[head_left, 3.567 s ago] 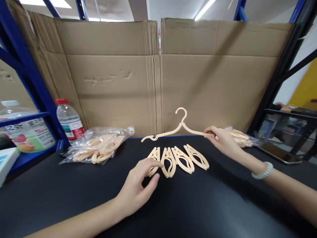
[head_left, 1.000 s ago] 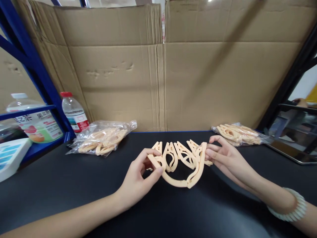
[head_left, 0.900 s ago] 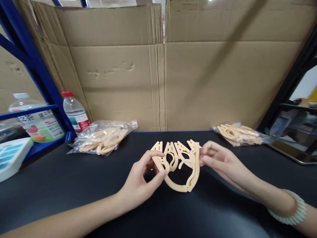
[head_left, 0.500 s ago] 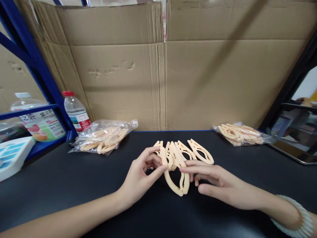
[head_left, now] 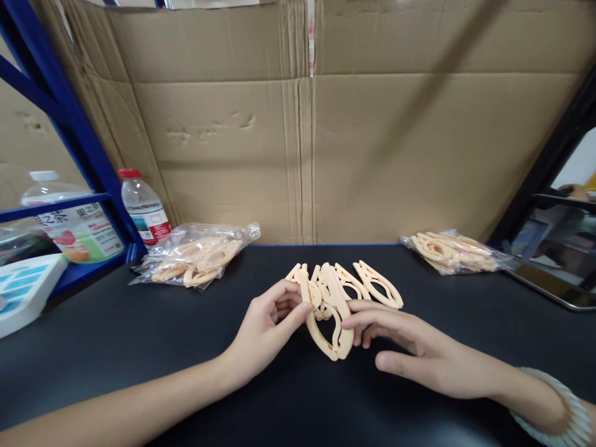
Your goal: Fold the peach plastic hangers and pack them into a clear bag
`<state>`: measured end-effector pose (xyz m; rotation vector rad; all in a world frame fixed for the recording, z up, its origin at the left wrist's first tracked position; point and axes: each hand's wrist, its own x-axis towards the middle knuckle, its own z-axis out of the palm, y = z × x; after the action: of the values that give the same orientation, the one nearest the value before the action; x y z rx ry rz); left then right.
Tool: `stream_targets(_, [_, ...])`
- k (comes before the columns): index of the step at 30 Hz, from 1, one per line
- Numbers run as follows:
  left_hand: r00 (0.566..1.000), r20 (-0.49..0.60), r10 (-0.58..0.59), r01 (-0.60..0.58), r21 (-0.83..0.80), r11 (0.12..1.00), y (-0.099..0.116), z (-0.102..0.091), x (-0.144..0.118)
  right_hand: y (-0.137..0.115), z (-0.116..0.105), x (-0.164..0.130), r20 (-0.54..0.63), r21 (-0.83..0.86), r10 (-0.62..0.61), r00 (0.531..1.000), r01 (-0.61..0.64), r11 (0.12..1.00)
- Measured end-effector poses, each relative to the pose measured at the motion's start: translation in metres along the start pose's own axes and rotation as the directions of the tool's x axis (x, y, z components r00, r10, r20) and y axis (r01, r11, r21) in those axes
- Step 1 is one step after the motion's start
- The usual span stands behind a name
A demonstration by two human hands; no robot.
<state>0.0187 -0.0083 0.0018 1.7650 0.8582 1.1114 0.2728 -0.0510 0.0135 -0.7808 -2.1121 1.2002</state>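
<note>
Smooth cream plastic hanger [head_left: 339, 303], folded teardrop. Left fingers [head_left: 294, 320] clamped on 1 side; right fingers [head_left: 375, 316] touch other, thumb apart. Long axis fore-aft between them, round end near.

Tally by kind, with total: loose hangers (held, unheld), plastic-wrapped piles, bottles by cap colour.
Held folded hanger: 1
Unheld loose hangers: 4
Plastic-wrapped piles: 2
Red-capped bottle: 1
White-capped bottle: 1
Total: 9

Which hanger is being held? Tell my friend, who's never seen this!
Start at the cardboard wall, then drop to the black tabletop. Near its middle, the left hand pinches a cream folding hanger; the right hand touches its other side. Unlike the folded hangers behind it, this one is in the hands, nearest us.
</note>
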Motion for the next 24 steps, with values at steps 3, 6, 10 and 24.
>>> stream_targets(3, [1.0,-0.008,-0.012,0.012,-0.002,1.0,-0.0009,-0.0003,0.0012,-0.0015,0.0004,0.0012,0.007,0.023,0.005,1.0,-0.005,1.0])
stream_targets(6, [0.999,-0.036,-0.023,0.023,-0.01,1.0,-0.0004,0.0,0.0011,-0.0016,0.0003,0.0017,-0.011,0.021,0.005,1.0,-0.004,1.0])
stream_targets(10, [0.999,-0.03,-0.039,0.039,-0.009,0.999,-0.0003,0.0007,0.0001,-0.0016,0.0003,0.0011,-0.013,-0.018,0.012,1.0,-0.013,1.0])
stream_targets(24, [0.999,-0.009,0.053,-0.051,0.156,0.986,0.0026,-0.0007,-0.0023,-0.0008,0.0005,0.0017,0.066,0.15,0.061,0.996,-0.07,0.986])
